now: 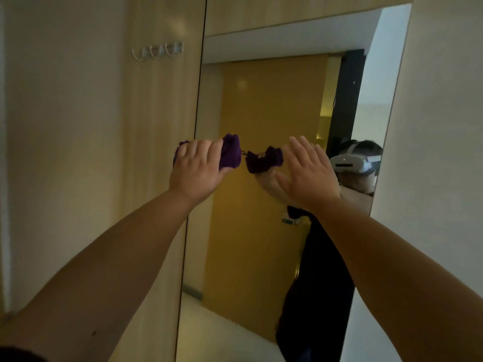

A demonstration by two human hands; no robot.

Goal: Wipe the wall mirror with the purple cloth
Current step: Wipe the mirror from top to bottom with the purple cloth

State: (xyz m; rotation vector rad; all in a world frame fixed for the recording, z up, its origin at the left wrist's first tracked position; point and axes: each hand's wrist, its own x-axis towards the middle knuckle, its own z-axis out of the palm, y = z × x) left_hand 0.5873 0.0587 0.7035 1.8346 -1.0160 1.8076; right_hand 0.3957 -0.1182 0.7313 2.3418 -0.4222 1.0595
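From the head camera we are facing a tall wall mirror (251,105) set between a pale wood-grain panel (156,126) on its left side and a plain light wall (439,126) on its right. A small row of hooks (159,51) is hanging high on the wood panel. Our left hand (194,171) is gripping the purple cloth (231,152), fingers curled around the bunched fabric, and holding it against the glass near the mirror's left edge. Our right hand (307,173) is raised in front of the mirror with its fingers spread and holding nothing; we cannot tell whether it is touching the glass. The mirror is reflecting a yellow door, a dark doorway, the cloth's double and a person in dark clothes wearing a white headset.
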